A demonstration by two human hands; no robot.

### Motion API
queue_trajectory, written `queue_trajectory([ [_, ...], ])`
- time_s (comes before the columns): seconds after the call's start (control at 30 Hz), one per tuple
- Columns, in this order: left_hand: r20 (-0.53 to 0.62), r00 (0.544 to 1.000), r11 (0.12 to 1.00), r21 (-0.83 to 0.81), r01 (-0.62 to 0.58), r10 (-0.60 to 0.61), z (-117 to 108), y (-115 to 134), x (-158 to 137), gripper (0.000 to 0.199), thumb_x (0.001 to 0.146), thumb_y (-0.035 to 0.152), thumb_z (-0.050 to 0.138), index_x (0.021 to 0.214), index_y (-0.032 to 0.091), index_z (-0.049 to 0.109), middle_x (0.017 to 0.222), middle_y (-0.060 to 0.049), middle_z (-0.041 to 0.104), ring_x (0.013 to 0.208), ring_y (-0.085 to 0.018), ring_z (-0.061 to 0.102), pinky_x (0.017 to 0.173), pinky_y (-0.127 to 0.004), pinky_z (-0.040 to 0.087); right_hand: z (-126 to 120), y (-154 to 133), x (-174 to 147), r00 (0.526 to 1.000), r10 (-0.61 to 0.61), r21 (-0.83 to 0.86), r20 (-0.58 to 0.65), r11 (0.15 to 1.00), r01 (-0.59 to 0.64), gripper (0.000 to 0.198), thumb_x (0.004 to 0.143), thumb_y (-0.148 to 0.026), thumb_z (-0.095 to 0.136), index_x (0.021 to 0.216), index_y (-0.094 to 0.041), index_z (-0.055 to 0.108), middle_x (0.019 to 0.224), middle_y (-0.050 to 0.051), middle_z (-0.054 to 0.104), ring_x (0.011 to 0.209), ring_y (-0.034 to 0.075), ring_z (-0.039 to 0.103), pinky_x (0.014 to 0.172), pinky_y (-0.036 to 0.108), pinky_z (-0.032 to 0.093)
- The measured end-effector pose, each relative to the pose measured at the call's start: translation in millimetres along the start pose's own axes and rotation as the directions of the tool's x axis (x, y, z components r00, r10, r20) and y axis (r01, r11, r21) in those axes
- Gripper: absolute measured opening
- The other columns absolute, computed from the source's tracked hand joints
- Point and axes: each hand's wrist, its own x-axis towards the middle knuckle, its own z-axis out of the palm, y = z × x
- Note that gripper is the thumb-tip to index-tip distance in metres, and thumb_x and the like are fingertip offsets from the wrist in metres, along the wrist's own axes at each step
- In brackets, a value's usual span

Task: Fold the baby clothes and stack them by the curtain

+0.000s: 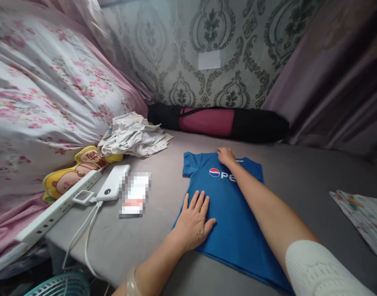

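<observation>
A blue T-shirt (225,230) with a round red, white and blue logo and white letters lies spread on the grey bed surface. My left hand (194,222) rests flat on its lower left part, fingers stretched and thumb apart. Up at the neckline, my right hand (227,157) has its fingers bent and pressed together on the shirt's top edge, near the left shoulder. My right forearm crosses over the shirt and covers part of the lettering. The left sleeve lies out to the side, while the right one is not seen spread out.
Left of the shirt are a blurred phone-like rectangle (135,195), a white power bank (114,183), a power strip (62,203) and a yellow cushion (62,181). Crumpled white clothes (133,135) and a black-and-pink long bag (207,121) lie behind. Folded cloth (364,218) is at right.
</observation>
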Motion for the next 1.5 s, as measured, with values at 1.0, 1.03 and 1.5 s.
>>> queue_trajectory([
  [1.0, -0.028, 0.999, 0.997, -0.072, 0.035, -0.037, 0, 1, -2, 0.066, 0.097, 0.056, 0.024, 0.148, 0.016, 0.033, 0.156, -0.013, 0.029, 0.145, -0.031, 0.022, 0.117, -0.056, 0.019, 36, -33, -54, 0.994, -0.102, -0.101, -0.047, 0.99, 0.097, 0.062, 0.099, -0.04, 0.019, 0.146, -0.003, 0.033, 0.155, 0.016, 0.027, 0.144, 0.029, 0.018, 0.116, 0.046, 0.011],
  [1.03, -0.024, 0.999, 0.996, -0.083, 0.042, -0.044, 0, 1, -2, 0.066, 0.097, 0.056, 0.024, 0.148, 0.016, 0.033, 0.156, -0.014, 0.028, 0.145, -0.031, 0.021, 0.117, -0.055, 0.019, 36, -32, -51, 0.995, -0.094, -0.096, -0.019, 0.991, 0.092, 0.063, 0.099, -0.041, 0.018, 0.147, -0.002, 0.031, 0.156, 0.016, 0.025, 0.145, 0.028, 0.017, 0.116, 0.046, 0.01],
  [1.5, -0.157, 0.982, 0.98, -0.187, 0.071, -0.101, -3, -7, -5, 0.054, 0.093, 0.046, 0.042, 0.134, 0.01, 0.045, 0.145, -0.02, 0.044, 0.138, -0.031, 0.037, 0.112, -0.049, 0.035, 11, -55, -52, 0.998, -0.058, -0.146, 0.028, 0.987, 0.061, 0.051, 0.095, -0.033, 0.035, 0.134, -0.004, 0.051, 0.15, 0.02, 0.036, 0.14, 0.032, 0.027, 0.113, 0.048, 0.02],
])
